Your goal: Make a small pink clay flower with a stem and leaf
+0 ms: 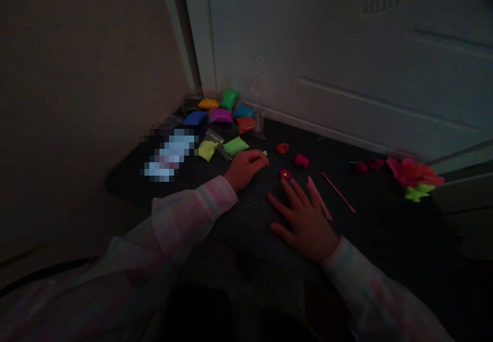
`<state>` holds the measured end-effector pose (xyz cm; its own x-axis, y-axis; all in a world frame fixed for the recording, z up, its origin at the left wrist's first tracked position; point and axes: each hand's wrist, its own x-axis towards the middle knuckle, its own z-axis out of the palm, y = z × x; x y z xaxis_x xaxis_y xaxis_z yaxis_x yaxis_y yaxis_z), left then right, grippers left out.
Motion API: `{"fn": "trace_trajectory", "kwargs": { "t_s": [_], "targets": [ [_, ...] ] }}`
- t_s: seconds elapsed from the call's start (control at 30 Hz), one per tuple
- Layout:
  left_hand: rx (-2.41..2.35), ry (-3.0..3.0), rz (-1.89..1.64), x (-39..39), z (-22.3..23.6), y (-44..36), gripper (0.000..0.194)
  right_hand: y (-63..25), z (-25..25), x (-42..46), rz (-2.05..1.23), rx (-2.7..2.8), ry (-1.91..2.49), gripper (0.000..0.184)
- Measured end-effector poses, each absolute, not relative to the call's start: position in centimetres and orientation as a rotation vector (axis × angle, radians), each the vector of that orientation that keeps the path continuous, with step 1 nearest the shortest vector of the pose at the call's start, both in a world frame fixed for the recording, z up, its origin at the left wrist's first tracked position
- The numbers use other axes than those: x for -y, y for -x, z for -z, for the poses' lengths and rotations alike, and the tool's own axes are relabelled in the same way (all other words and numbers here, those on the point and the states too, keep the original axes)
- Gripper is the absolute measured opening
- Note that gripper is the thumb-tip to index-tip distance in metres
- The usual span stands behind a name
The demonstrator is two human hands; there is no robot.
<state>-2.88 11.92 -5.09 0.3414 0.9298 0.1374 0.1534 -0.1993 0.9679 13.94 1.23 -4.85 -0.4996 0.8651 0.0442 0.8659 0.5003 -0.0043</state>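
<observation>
My left hand (247, 168) is closed, its fingers curled into a pinch with a small bit of light-green clay (265, 153) at the tips. My right hand (304, 219) lies open with fingers spread on the dark table (246, 219). Its fingertips reach the edge of a small dark-red clay flower (285, 174) with a yellow centre. Just beyond sit a red clay lump (282, 148) and a crimson clay lump (302, 160). Beside the right hand lie a pink flat clay knife (319, 198) and a thin pink modelling stick (339, 193).
Several bagged clay packs, including a purple pack (221, 115) and an open light-green pack (235, 146), lie at the back left near a blurred pale object (171, 154). At right are dark-red pieces (361, 167) and a pink ruffled flower (414, 172). A white door (327, 49) stands behind.
</observation>
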Motion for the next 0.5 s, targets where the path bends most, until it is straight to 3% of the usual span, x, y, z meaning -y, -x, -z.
{"fn": "trace_trajectory", "kwargs": {
  "t_s": [0.5],
  "targets": [
    [-1.004, -1.602, -0.964, -11.8, 4.88, 2.82, 0.017, -14.1, 4.95, -1.32, 0.037, 2.671, 1.556, 0.053]
  ]
}}
